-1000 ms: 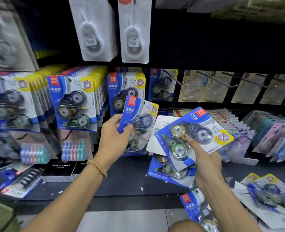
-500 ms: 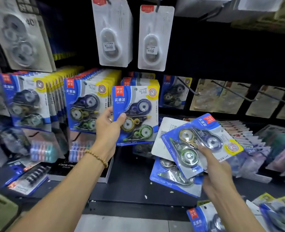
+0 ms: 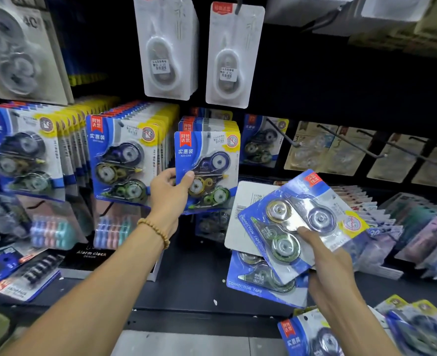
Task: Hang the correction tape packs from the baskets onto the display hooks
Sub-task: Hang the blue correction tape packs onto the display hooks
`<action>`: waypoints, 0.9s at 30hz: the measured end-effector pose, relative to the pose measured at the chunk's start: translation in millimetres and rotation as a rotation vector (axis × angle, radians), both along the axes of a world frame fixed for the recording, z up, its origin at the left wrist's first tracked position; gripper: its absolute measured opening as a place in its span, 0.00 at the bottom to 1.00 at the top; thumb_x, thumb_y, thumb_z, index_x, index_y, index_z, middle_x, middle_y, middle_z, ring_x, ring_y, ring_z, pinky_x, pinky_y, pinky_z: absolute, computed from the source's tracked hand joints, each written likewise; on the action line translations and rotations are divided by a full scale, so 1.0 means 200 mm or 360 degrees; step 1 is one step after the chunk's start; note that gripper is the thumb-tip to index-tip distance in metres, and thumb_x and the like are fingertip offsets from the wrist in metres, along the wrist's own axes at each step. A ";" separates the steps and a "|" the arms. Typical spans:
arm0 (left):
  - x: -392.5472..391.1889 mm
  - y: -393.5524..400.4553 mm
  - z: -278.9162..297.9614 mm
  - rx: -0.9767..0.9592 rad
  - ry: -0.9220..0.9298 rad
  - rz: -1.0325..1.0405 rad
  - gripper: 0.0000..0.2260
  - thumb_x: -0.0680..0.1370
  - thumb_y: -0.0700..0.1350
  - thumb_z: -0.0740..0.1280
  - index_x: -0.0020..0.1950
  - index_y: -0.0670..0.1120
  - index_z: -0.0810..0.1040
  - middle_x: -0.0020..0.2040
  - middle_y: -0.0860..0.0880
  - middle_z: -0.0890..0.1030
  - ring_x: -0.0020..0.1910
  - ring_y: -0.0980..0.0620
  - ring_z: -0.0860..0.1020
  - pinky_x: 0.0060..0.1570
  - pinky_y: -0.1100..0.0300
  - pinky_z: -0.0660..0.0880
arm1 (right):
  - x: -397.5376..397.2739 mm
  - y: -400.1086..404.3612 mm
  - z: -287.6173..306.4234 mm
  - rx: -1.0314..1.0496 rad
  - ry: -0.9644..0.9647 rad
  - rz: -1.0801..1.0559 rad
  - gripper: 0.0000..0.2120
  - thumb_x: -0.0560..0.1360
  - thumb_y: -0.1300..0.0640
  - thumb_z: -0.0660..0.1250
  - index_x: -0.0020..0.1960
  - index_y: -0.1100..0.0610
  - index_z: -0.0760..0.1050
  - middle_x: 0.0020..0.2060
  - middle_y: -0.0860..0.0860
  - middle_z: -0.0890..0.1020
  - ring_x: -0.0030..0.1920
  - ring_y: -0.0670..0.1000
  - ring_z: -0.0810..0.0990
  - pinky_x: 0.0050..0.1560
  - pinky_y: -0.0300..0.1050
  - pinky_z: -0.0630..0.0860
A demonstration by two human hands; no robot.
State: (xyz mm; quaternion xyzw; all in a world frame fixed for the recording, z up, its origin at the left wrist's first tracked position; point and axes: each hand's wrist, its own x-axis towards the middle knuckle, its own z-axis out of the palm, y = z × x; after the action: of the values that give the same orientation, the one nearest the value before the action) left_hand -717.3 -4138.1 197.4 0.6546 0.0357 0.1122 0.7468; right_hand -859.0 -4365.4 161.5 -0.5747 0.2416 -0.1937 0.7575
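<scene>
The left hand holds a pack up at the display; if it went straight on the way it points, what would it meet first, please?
Probably the hung packs directly behind the pack that the left hand holds; depth is unclear.

Alarm clock box (image 3: 90,255) at seven o'clock, below pastel roller packs (image 3: 51,233); pale tan packs (image 3: 312,147) at two o'clock; fanned pastel cards (image 3: 417,222) at three o'clock.

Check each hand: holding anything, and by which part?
Left hand pinches the front correction tape pack by its lower left edge. Right hand grips a fanned stack of packs at their lower right.
</scene>
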 end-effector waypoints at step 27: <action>-0.49 0.24 -0.12 -0.0558 0.0463 -0.0826 0.20 0.70 0.41 0.72 0.62 0.41 0.78 0.54 0.42 0.86 0.46 0.47 0.86 0.36 0.55 0.83 | 0.06 0.37 0.15 0.0024 -0.0326 0.0450 0.16 0.72 0.64 0.74 0.59 0.56 0.80 0.54 0.55 0.86 0.54 0.59 0.85 0.57 0.57 0.80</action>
State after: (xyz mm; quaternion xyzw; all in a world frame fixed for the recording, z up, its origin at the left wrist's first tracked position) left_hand -815.9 -4089.9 173.1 0.5126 -0.0070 -0.1838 0.8387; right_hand -847.9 -4291.3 192.0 -0.5744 0.0815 -0.1409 0.8022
